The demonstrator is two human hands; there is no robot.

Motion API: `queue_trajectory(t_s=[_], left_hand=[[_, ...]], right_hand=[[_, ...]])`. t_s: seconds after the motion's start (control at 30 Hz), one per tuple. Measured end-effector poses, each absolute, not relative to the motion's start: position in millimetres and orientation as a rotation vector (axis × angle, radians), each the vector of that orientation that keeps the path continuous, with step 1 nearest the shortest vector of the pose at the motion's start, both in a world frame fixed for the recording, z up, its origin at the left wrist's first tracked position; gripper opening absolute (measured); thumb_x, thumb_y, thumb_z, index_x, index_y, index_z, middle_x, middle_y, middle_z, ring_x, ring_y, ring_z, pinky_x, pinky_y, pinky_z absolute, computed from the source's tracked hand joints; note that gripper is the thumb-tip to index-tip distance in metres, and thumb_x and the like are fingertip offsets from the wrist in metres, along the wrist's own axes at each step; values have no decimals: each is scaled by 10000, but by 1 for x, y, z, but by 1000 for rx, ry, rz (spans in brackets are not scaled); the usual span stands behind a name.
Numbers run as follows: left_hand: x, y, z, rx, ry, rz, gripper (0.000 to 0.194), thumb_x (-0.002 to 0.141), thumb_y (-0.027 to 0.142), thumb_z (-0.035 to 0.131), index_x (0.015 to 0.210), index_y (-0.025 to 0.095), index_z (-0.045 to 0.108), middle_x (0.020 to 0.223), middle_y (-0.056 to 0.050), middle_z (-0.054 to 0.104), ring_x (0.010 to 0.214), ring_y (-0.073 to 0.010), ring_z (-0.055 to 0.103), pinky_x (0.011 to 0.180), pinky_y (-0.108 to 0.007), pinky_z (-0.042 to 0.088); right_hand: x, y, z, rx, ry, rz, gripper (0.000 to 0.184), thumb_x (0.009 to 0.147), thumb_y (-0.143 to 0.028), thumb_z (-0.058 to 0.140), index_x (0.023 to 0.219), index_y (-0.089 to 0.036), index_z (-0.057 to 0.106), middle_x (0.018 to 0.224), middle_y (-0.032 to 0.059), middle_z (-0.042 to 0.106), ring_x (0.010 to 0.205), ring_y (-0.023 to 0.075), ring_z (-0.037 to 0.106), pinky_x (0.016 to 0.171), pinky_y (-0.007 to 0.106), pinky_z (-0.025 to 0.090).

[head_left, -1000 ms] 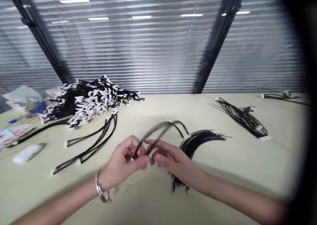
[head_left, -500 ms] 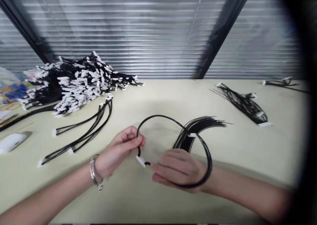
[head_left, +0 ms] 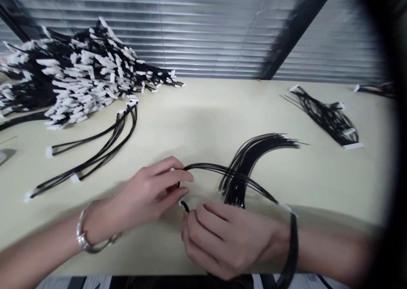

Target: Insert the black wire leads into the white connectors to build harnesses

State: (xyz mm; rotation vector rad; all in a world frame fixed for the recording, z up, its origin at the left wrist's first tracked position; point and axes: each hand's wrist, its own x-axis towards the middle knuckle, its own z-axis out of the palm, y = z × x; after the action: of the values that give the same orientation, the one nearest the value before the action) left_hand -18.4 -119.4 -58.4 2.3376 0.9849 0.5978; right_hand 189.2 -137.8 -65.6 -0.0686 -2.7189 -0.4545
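- A pale, yellowish-green table [head_left: 197, 123], its surface smooth and matt.
- A curved sheaf of loose black wires [head_left: 254, 153], the landmark here, its strands fanning out at the far end.
- Left of the sheaf and farther back, a big tangled heap of black cables with white connectors [head_left: 79, 73].
- Left of the sheaf, nearer than the heap, a branching black harness [head_left: 110, 147] with white connectors at its ends.
- Right of the sheaf and farther back, a looped black harness [head_left: 327, 115] with white connectors.
- Farther right, a dark cable [head_left: 377, 90] with a white end.
- Far left of the sheaf, a partly cut-off white object [head_left: 2, 157] and a thin orange-brown strip [head_left: 8, 140].
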Motion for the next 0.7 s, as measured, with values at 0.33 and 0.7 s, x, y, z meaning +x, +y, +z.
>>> queue_trajectory(t_s=[0.33, 0.7], left_hand=[[-13, -126, -61, 1987, 1177, 491, 293, 763, 275, 636, 1011, 286, 479, 979, 6, 528, 767, -121, 604, 693, -201, 514], [-12, -125, -71, 1872, 1166, 527, 284, 764, 309, 632, 1013, 296, 498, 940, -1, 563, 681, -126, 650, 593, -173, 541]], right_hand=[[197, -141, -66, -25, -2609, -548, 270, 876, -280, 498, 1114, -205, 601, 1010, 7, 616, 811, 138, 557, 649, 236, 505], [244, -180, -64, -634, -2737, -252, 396, 917, -114, 261, 1114, -174, 600, 963, 2, 683, 850, 168, 604, 696, 306, 486]])
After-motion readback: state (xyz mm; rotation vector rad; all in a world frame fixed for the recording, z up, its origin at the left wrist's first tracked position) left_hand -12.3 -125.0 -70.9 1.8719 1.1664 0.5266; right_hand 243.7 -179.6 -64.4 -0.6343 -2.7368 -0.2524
